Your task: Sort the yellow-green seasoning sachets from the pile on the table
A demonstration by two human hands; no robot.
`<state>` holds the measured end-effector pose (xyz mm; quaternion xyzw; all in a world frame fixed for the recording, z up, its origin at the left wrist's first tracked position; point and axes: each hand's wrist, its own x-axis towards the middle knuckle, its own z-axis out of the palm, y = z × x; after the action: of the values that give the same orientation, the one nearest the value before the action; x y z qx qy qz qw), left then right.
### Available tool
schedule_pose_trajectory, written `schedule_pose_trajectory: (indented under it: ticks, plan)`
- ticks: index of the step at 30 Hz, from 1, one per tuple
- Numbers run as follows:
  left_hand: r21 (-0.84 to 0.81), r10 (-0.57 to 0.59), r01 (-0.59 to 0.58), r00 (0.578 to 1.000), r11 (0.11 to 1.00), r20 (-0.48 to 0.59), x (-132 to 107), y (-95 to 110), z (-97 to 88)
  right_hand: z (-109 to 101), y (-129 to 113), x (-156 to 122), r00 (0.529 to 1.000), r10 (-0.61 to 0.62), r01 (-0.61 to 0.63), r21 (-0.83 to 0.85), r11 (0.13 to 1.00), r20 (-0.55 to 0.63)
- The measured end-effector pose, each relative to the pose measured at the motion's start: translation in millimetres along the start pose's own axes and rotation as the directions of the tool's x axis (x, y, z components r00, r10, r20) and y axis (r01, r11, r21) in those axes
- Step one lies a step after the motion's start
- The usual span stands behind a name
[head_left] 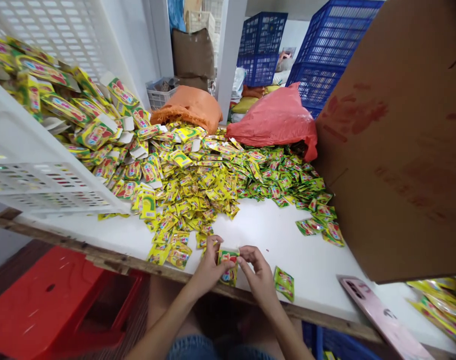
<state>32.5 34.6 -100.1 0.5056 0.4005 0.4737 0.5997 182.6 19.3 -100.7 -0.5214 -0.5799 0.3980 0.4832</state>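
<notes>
Near the table's front edge, my left hand (213, 266) grips a small yellow and green candy box (228, 258) with red fruit printed on it. On the box's other side, my right hand (253, 265) has its thumb and fingers closed at the upper corner. The box stands roughly upright, its top end between my fingers. A green candy packet (284, 284) lies flat on the table right of my right hand. Yellow candy packets (178, 254) lie left of my left hand, at the near end of a large heap.
A white crate (55, 185) spills candy boxes (96, 132) from the left. Green packets (280, 175) lie beneath a red bag (276, 117); an orange sack (192, 106) is behind. A cardboard box (404, 150) and a pink phone (381, 315) occupy the right. A red stool (36, 305) stands below left.
</notes>
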Motion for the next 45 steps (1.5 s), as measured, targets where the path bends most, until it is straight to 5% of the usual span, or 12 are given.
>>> schedule_pose_trajectory:
  ticks: [6, 13, 21, 29, 38, 45]
  plan:
    - [0.228, 0.065, -0.071, 0.997, 0.971, 0.034, 3, 2, -6.1, -7, -11, 13, 0.987, -0.065, 0.090, -0.159, 0.983, 0.150]
    - [-0.020, 0.113, -0.116, 0.988, 0.993, -0.105, 7, -4, -6.7, 3, -1, 19, 0.995, -0.082, 0.088, -0.119, 0.989, 0.055]
    - [0.287, 0.194, -0.182, 0.981, 0.941, -0.016, -5, 17, -10.6, 2, -16, 7, 0.983, -0.150, 0.162, -0.116, 0.980, 0.102]
    - [0.302, 0.132, -0.100, 0.987, 0.948, -0.089, 3, 14, -8.6, 5, -24, 15, 0.997, -0.035, 0.048, -0.190, 0.981, 0.069]
    - [0.047, 0.003, -0.003, 1.000, 0.999, -0.014, 16, 5, -17.3, 8, -16, 9, 0.997, -0.021, 0.025, -0.060, 0.998, 0.068]
    - [0.207, 0.049, -0.059, 0.997, 0.977, 0.053, 12, 23, -20.2, 9, -10, 4, 0.999, -0.003, 0.004, -0.015, 1.000, 0.047]
